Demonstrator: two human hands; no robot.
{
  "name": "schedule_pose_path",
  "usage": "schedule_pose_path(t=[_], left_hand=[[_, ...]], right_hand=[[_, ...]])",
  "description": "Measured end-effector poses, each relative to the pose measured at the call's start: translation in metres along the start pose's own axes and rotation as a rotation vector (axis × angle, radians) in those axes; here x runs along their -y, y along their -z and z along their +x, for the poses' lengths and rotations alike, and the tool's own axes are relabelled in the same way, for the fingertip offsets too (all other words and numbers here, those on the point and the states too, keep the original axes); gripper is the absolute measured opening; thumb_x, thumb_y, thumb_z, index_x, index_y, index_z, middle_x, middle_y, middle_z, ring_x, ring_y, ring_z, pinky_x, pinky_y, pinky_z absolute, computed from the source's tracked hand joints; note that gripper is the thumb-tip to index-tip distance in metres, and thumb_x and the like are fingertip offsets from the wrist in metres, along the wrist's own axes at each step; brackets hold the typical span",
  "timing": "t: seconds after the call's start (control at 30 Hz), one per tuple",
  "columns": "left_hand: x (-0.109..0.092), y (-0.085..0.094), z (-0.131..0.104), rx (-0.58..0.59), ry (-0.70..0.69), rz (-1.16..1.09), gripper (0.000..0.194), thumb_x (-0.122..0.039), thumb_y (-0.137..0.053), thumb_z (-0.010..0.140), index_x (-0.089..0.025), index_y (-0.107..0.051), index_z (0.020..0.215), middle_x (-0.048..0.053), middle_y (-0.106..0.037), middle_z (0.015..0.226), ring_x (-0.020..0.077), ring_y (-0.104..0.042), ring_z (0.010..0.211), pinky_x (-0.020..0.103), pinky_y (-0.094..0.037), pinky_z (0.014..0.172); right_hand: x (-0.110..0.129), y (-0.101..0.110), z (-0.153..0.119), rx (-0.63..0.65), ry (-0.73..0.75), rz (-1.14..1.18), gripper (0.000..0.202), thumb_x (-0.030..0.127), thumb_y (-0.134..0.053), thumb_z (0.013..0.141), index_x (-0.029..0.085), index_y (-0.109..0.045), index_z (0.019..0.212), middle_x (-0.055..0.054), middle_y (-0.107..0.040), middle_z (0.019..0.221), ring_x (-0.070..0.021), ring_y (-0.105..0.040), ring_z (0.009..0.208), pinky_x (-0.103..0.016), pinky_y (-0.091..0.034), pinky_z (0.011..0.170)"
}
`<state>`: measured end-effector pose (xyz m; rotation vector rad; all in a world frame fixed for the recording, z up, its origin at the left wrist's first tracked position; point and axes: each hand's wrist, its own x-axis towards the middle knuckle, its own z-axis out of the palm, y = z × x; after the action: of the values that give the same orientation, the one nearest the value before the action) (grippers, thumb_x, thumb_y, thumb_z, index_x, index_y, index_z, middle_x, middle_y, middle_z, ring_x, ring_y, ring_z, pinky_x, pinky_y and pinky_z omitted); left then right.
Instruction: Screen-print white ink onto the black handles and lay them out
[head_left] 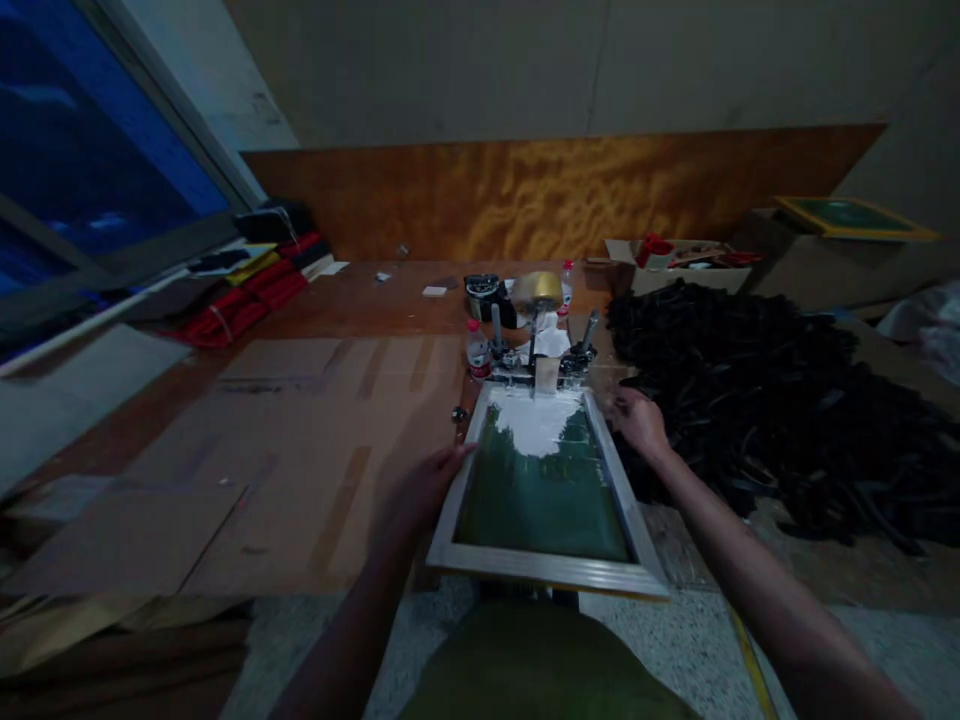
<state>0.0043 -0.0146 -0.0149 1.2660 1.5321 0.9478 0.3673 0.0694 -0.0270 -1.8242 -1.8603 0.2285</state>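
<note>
A wooden table point(352, 300) carries flattened cardboard point(300, 440), a screen frame point(544, 565) and black straps point(765, 400).

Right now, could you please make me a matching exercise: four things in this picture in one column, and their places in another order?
Things:
1. left hand
2. right hand
3. white ink
4. black pile

Places:
A. far end of the green mesh
B. on the table, right of the screen frame
C. left edge of the frame
D. right edge of the frame

Pairs: 1-C, 2-D, 3-A, 4-B
</note>
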Motion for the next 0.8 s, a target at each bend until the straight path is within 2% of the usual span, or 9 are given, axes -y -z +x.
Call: schedule_pose_path(t=[0.07,0.13,0.2,0.3,0.37,0.47,0.53,0.67,0.8], left_hand=[[0.025,-0.007,-0.002,0.07,0.007,-0.029,0.05,-0.054,-0.059,0.079,-0.023,-0.068,0.118,0.005,-0.066,0.129,0.026,-0.058,0.124,0.039,-0.043,0.107],[0.041,-0.016,0.0,0.076,0.006,-0.065,0.056,-0.051,-0.06,0.078,-0.023,-0.062,0.126,0.006,-0.059,0.138,0.0262,-0.052,0.13,0.04,-0.039,0.111],[0.051,-0.023,0.003,0.074,0.029,-0.095,0.058,-0.05,-0.06,0.078,-0.023,-0.059,0.129,0.007,-0.059,0.138,0.0278,-0.053,0.13,0.043,-0.04,0.11],[0.055,-0.026,0.005,0.089,0.079,-0.115,0.055,-0.05,-0.061,0.077,-0.024,-0.061,0.126,0.007,-0.064,0.132,0.0304,-0.057,0.125,0.047,-0.043,0.107],[0.056,-0.026,0.005,0.112,0.093,-0.123,0.055,-0.05,-0.061,0.078,-0.024,-0.061,0.126,0.007,-0.065,0.13,0.0302,-0.057,0.124,0.046,-0.044,0.107],[0.057,-0.024,0.005,0.113,0.108,-0.096,0.061,-0.053,-0.059,0.078,-0.019,-0.058,0.129,0.009,-0.065,0.131,0.0293,-0.057,0.124,0.042,-0.046,0.105],[0.058,-0.024,0.005,0.113,0.131,-0.062,0.064,-0.056,-0.057,0.079,-0.018,-0.057,0.131,0.01,-0.067,0.127,0.0294,-0.06,0.12,0.041,-0.049,0.1],[0.062,-0.026,0.006,0.131,0.136,-0.09,0.068,-0.058,-0.057,0.08,-0.018,-0.053,0.134,0.01,-0.069,0.122,0.0286,-0.063,0.115,0.041,-0.052,0.096],[0.07,-0.029,0.007,0.119,0.15,-0.152,0.066,-0.053,-0.057,0.081,-0.017,-0.05,0.136,0.01,-0.068,0.123,0.0275,-0.063,0.114,0.04,-0.052,0.097]], right_hand=[[0.022,-0.004,0.021,-0.033,0.215,-0.03,0.052,0.017,-0.059,0.083,0.01,-0.055,0.135,-0.015,-0.052,0.142,-0.0262,-0.048,0.129,-0.038,-0.039,0.108],[0.05,-0.016,0.039,0.031,0.364,-0.075,0.058,0.014,-0.06,0.082,0.011,-0.048,0.139,-0.016,-0.045,0.146,-0.0264,-0.042,0.133,-0.039,-0.036,0.11],[0.072,-0.028,0.051,0.185,0.381,-0.162,0.046,0.013,-0.058,0.083,0.012,-0.056,0.129,-0.016,-0.056,0.134,-0.0259,-0.049,0.125,-0.037,-0.04,0.103],[0.085,-0.037,0.056,0.382,0.315,-0.273,0.024,0.018,-0.06,0.084,0.013,-0.066,0.106,-0.014,-0.067,0.109,-0.0246,-0.06,0.105,-0.03,-0.046,0.089],[0.085,-0.036,0.051,0.401,0.278,-0.326,0.02,0.021,-0.058,0.085,0.014,-0.067,0.101,-0.013,-0.069,0.105,-0.0236,-0.062,0.099,-0.028,-0.046,0.084],[0.086,-0.036,0.034,0.342,0.219,-0.418,0.023,0.018,-0.051,0.086,0.013,-0.065,0.104,-0.014,-0.068,0.107,-0.024,-0.061,0.097,-0.028,-0.046,0.081],[0.09,-0.039,0.019,0.308,0.237,-0.443,0.024,0.016,-0.047,0.087,0.012,-0.065,0.103,-0.017,-0.067,0.106,-0.0256,-0.06,0.099,-0.03,-0.045,0.081],[0.094,-0.044,-0.018,0.367,0.497,-0.384,0.023,0.012,-0.045,0.086,0.011,-0.065,0.098,-0.016,-0.065,0.099,-0.0261,-0.056,0.098,-0.033,-0.044,0.084],[0.083,-0.032,-0.041,0.456,0.777,-0.259,0.024,0.007,-0.048,0.081,0.013,-0.064,0.098,-0.014,-0.064,0.098,-0.0246,-0.053,0.096,-0.033,-0.042,0.084]])
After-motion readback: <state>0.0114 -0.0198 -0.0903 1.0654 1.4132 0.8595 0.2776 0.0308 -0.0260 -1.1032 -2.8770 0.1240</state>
